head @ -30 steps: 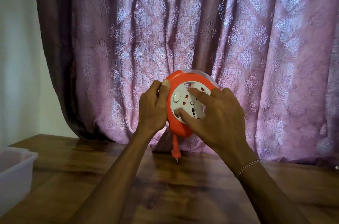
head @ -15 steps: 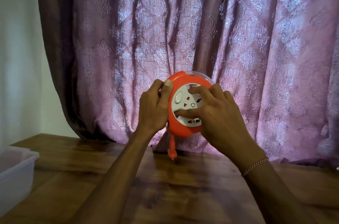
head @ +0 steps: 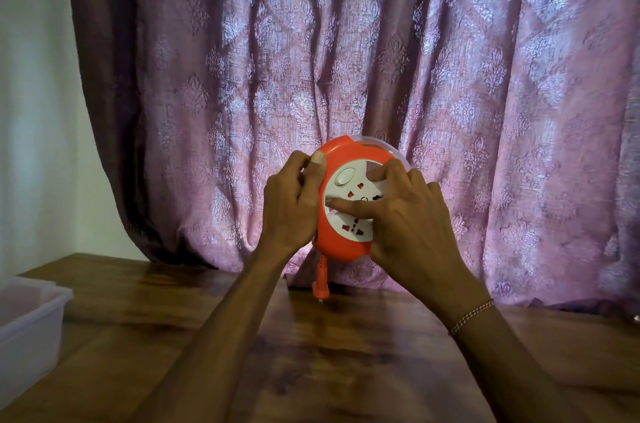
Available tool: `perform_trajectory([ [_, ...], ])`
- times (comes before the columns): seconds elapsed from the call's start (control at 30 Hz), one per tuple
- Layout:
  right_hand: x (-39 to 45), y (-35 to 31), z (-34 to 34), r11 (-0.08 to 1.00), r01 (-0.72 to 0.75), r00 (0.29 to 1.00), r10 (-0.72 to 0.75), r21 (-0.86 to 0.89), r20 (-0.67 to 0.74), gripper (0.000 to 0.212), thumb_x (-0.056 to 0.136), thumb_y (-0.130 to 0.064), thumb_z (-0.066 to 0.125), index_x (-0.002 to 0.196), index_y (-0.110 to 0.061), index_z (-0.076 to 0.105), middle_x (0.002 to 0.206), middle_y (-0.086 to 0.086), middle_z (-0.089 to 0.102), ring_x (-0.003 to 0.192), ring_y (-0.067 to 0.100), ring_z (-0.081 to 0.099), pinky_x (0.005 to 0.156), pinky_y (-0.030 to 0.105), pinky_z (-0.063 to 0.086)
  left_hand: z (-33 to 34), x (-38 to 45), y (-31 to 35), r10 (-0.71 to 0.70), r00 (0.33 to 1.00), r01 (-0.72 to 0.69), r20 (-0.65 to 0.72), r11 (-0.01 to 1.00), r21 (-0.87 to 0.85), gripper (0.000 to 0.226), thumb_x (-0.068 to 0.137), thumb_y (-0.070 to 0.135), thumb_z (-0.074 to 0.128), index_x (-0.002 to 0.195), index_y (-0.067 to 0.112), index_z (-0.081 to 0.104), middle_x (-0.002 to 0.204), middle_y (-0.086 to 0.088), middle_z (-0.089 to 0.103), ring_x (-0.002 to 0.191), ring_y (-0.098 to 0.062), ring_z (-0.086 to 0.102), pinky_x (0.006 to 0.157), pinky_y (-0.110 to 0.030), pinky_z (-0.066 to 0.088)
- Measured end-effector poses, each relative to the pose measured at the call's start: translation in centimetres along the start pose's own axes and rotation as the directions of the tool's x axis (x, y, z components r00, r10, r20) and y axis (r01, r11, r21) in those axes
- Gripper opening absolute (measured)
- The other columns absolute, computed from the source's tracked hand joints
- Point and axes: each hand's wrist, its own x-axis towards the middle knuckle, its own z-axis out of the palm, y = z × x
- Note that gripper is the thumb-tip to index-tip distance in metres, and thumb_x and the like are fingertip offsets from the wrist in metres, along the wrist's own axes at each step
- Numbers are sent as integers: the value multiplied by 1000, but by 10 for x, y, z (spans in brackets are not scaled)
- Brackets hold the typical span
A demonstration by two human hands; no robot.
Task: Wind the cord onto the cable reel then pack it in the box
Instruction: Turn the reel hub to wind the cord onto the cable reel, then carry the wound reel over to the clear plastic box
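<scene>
We've got the cable reel [head: 349,211] held up in the air above the table [head: 329,353], approx. mid-frame, w/ its white socket face toward us. Cord looks nearly all wound in: only a short orange stub and the plug [head: 318,287] hang below the reel, the plug's pins just above the tabletop, not resting on it as far as we can tell. How much cord sits inside the housing we can't see.

Left hand [head: 291,204] is clamped on the reel's left rim, thumb on the orange front edge, steadying it. Right hand [head: 405,218] is spread over the white center disc, fingertips pressed on it; we judge that's the winding grip, turning the disc to draw in the last bit.

So, our read: winding is approx. done, maybe a final turn or so left to bring the plug snug to the housing. Packing is not yet begun. The box [head: 31,322], a translucent plastic tub, sits on the table at far left, well apart from the reel; lid not in view. Behind everything hangs a purple curtain [head: 381,59].
</scene>
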Motion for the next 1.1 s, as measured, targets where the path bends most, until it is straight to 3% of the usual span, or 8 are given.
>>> perform_trajectory([
  [0.1,-1,-5,3,998,-51,998,51,26,-27,57,67,-27,72,116,-55,63,120,4,52,107,28,54,74,39,36,-1,1,0,-3,1000,3,1,1000,-8,42,98,58,40,72,26,44,59,1,53,57,-20,51,60,-52,48],
  [0.3,-5,-13,-4,986,-121,986,133,117,-105,59,63,-51,33,111,-50,68,108,2,58,105,21,58,77,42,39,-1,1,0,-4,1000,4,20,1000,-30,40,98,59,40,72,28,44,58,4,52,54,-11,52,55,-48,48],
  [0.53,0,-6,-2,992,-63,991,75,110,-109,58,71,-32,37,119,-51,63,113,3,53,107,26,52,80,41,42,-4,2,-1,-55,998,57,41,997,-45,47,98,60,40,75,19,47,63,-2,56,60,-29,57,60,-56,51],
  [0.67,0,8,2,925,79,979,-1,372,-205,45,76,-18,61,116,-38,70,116,4,60,108,24,55,83,47,49,-13,6,0,-56,998,57,36,998,-19,52,98,61,39,75,15,44,64,-13,52,61,-20,49,61,-55,48],
  [0.83,0,7,0,746,-39,772,445,664,-454,32,82,-31,72,113,-29,70,107,-4,62,99,18,58,76,34,51,-18,7,8,-101,994,104,41,992,-68,52,103,53,40,77,7,43,68,-12,47,64,-23,45,66,-56,46],
  [0.93,2,7,4,389,-227,684,716,893,-138,51,76,-50,75,120,-31,58,115,-8,62,105,12,61,78,27,54,-15,4,14,-125,990,134,68,980,-147,66,100,60,40,87,-4,49,76,-30,55,66,-39,51,67,-56,49],
  [1.03,4,2,9,-176,-230,694,660,957,288,57,73,-54,76,116,-19,61,108,9,72,102,28,69,84,45,58,-12,1,19,-147,985,162,88,963,-215,68,102,55,42,93,-12,52,86,-38,58,68,-29,54,64,-42,49],
  [1.1,4,-5,9,-342,-183,697,615,921,368,51,75,-47,77,112,-13,66,103,11,75,98,31,71,80,50,59,-12,0,23,-159,983,177,96,959,-221,64,103,50,43,95,-13,53,89,-39,59,70,-25,56,65,-36,48],
])
